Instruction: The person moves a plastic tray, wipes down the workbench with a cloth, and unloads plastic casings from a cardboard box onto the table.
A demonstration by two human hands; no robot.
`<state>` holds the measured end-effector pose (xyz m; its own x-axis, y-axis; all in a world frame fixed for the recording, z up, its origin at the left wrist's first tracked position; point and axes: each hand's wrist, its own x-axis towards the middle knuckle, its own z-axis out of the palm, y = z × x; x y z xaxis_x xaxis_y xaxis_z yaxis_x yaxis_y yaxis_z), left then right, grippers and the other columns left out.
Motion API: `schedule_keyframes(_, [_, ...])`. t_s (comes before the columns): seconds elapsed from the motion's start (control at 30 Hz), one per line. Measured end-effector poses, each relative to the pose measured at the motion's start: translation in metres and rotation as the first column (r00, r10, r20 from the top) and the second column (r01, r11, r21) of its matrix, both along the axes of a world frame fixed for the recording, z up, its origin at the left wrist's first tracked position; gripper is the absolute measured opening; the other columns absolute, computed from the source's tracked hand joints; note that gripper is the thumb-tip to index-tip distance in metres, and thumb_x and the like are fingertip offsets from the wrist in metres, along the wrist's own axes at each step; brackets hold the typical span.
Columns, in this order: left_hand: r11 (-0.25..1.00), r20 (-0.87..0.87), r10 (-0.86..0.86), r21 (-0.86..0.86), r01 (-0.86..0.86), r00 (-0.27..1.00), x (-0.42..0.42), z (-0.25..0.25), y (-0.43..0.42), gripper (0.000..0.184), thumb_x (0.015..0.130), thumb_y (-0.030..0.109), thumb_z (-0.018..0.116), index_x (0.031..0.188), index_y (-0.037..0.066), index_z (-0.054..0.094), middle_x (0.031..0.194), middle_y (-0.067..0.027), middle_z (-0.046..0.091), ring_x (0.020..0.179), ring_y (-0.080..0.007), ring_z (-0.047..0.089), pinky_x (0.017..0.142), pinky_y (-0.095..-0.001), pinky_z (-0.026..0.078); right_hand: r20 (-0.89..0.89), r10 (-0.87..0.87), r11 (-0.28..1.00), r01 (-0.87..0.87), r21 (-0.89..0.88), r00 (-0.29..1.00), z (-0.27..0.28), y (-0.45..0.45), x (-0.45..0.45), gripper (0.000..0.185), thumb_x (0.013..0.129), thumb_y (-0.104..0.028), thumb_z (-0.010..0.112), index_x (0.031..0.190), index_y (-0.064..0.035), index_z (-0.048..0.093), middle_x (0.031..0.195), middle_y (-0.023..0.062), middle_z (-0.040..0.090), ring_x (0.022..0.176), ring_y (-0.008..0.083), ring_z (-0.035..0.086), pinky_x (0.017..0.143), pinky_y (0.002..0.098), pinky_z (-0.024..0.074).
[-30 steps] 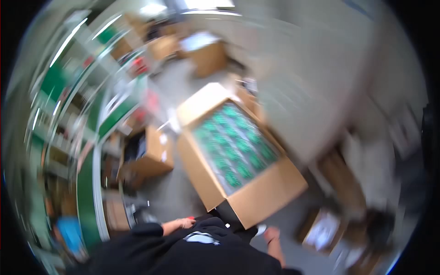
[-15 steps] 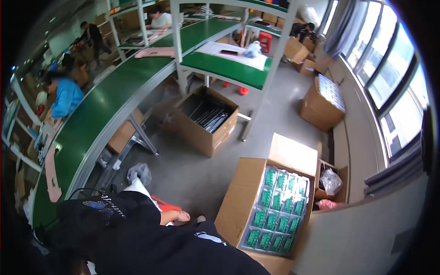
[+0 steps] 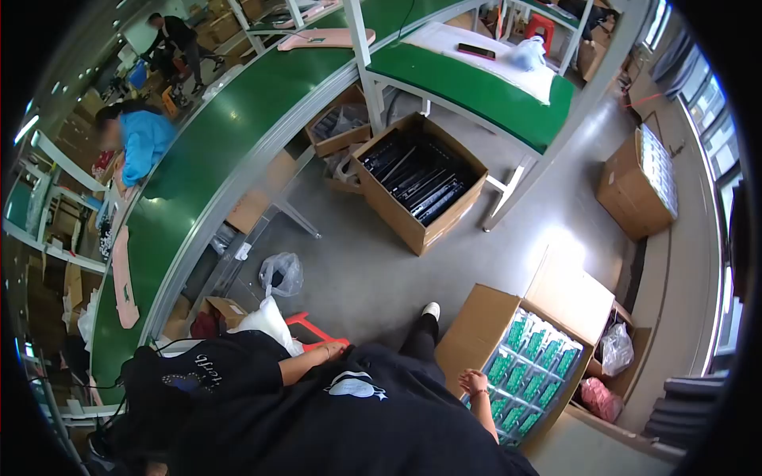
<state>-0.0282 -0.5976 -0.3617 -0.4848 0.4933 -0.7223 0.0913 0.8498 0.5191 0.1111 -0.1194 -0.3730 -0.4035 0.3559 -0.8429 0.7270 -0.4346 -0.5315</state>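
My left hand [image 3: 330,349] reaches out past a black sleeve to a red plastic stool [image 3: 300,324], its fingers closed at the stool's edge. Most of the stool is hidden by a white bag [image 3: 270,327] and my clothing. Over the near left side of an open carton [image 3: 476,321], my right hand [image 3: 474,382] hangs with loosely bent fingers and nothing visible in it. Inside that carton lie clear plastic trays holding green circuit boards [image 3: 528,357] in rows. Whether the right hand touches the trays, I cannot tell.
A curved green workbench [image 3: 214,135] runs along the left, with pink parts [image 3: 123,278] on it. Ahead stands a carton of black pieces [image 3: 421,178]. A plastic bag [image 3: 282,274] lies on the floor. A person in blue [image 3: 147,143] sits across the bench.
My view has turned, shifting the surroundings. My right hand has come into sight above the tray carton, and a foot in a white shoe now shows clearly. My left hand stays by the red stool.
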Motion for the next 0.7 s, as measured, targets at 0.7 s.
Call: schedule_keyframes(0.7, [0.652, -0.217, 0.752, 0.115, -0.749, 0.622, -0.477, 0.0, -0.003, 0.034, 0.081, 0.02, 0.063, 0.111, 0.007, 0.057, 0.101, -0.0089, 0.063, 0.089, -0.0172, 0.06, 0.079, -0.029, 0.048, 0.204, 0.348, 0.779, -0.403, 0.48, 0.915, -0.097, -0.05, -0.473, 0.029, 0.079, -0.021, 0.059, 0.096, 0.0021, 0.064, 0.076, 0.0107, 0.067, 0.072, 0.0191, 0.066, 0.058, 0.0309, 0.0512])
